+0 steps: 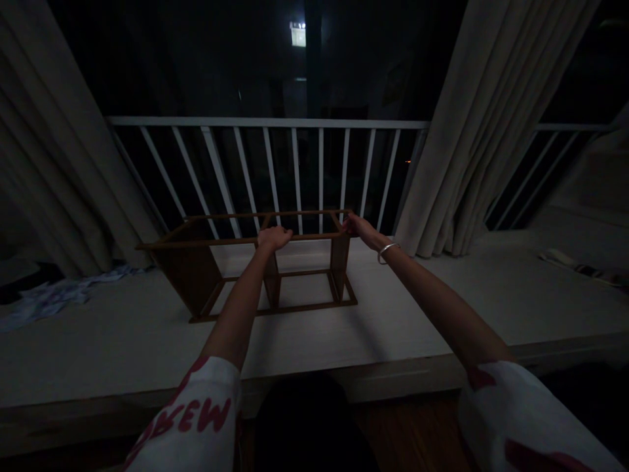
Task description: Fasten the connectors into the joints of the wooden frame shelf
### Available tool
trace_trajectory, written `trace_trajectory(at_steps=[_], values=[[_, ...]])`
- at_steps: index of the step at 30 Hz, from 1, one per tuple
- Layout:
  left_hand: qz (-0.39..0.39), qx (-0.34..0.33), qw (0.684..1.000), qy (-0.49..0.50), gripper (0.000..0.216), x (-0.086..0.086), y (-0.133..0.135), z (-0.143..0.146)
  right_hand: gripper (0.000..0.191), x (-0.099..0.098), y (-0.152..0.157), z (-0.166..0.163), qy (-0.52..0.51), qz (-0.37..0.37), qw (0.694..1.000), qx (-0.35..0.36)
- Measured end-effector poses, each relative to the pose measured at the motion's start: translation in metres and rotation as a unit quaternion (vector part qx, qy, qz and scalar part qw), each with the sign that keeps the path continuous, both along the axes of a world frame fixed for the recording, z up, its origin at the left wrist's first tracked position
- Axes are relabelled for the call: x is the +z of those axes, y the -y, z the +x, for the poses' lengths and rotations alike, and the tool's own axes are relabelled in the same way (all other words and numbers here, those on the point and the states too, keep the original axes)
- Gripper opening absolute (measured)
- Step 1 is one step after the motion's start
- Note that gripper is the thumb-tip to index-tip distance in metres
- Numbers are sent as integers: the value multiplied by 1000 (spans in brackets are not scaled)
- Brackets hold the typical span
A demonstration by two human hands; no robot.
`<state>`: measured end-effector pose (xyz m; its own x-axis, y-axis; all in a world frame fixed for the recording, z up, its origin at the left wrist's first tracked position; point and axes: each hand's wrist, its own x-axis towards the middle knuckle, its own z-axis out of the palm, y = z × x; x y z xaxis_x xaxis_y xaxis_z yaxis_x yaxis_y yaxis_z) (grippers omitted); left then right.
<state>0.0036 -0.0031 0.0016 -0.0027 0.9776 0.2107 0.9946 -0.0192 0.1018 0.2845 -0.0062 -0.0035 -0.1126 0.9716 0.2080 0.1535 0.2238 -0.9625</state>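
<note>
The brown wooden open-frame shelf unit (268,262) stands at the centre of the frame on the white raised surface (417,308), just in front of the white railing (265,122). The left hand (274,237) is placed on the near top rail, above the middle upright. Its fingers are curled over the rail and clenched on it. The right hand (358,226) is placed at the upper right corner of the unit, and its fingers are wrapped around the end of the top rail there. A silver bangle (388,251) sits on the right wrist. Judged from this two-point grip, the step in hand is steadying or positioning the unit. Any shift calls for both hands to act together, because the grip points lie on the middle and right of the unit and the left end, which carries a solid panel, is unsupported. The long axis of the unit runs left to right across the frame, roughly parallel to the railing, with the left end slightly nearer the camera. The open rectangular top faces upward and the base rails rest on the surface. Beige curtains (472,131) hang at both sides of the frame. A crumpled pale cloth (49,295) lies at the left edge, well apart from the unit.
</note>
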Motion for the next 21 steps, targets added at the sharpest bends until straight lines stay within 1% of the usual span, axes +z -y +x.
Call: trace_trajectory(at_steps=[3, 6, 8, 13, 21], values=[[0, 0, 1000, 0, 56, 0, 1, 0, 30, 1, 1, 2, -4, -5, 1000, 27], [-3, 5, 1000, 0, 57, 0, 3, -1, 16, 3, 6, 4, 18, 21, 998, 50], [-3, 3, 1000, 0, 57, 0, 2, -1, 11, 4, 10, 5, 39, 37, 997, 48], [6, 2, 1000, 2, 56, -1, 0, -3, 15, 4, 16, 11, 79, 61, 995, 27], [8, -10, 1000, 4, 54, 0, 0, -3, 20, 2, 16, 18, 97, 104, 990, 2]])
